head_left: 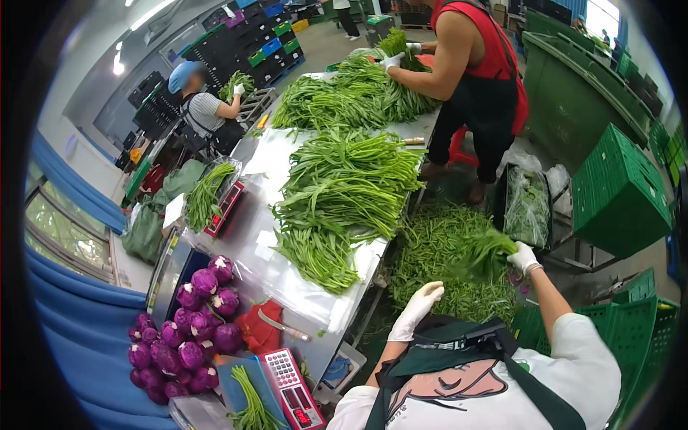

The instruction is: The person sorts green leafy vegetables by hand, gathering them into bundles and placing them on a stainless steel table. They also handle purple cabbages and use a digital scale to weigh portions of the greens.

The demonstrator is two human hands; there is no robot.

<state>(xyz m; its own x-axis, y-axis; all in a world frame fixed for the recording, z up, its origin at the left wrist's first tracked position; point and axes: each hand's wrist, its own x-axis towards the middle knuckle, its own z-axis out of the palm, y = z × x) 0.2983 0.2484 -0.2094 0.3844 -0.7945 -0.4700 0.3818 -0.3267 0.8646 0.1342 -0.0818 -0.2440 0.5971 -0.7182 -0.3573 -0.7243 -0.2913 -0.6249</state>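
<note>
My right hand (524,256), in a white glove, grips a bunch of water spinach (491,247) by its stems. The leafy end points left and is blurred by motion, above loose greens (444,251) heaped on the floor. My left hand (419,307), also gloved, is held in front of my body. Its fingers are stretched out close together, and nothing shows in them. To its left stands the metal table (258,251), where a large pile of water spinach (351,186) lies with its stems toward the right.
Purple cabbages (190,337), a curved knife (283,326) on red cloth, and a red scale (290,390) occupy the table's near left. Another scale (223,209) bears greens. Across the table, a person in red (469,72) handles greens; another works farther left. Green crates (620,193) stand right.
</note>
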